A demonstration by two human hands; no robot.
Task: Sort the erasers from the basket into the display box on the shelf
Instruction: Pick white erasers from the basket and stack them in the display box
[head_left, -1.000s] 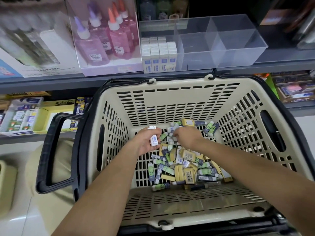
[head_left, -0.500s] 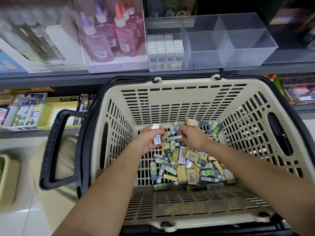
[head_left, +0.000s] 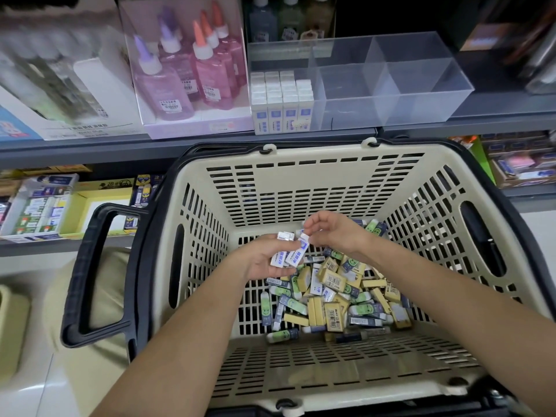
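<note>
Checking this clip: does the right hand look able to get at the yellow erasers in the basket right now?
Probably yes. The right hand hangs just above the yellow erasers, the basket is open-topped, and nothing lies between. But it pinches a white eraser, which it must release first.

Person: two bare arms, bare hands, nothing worn in shot.
Left hand [head_left: 261, 261] and right hand [head_left: 338, 233] bare. Left forearm [head_left: 180, 341], lower centre, and right forearm [head_left: 451, 296], lower right, are uncovered right to the frame edge. Tan cloth patch [head_left: 102, 284], lower left: could be a trouser leg, can't tell.
</note>
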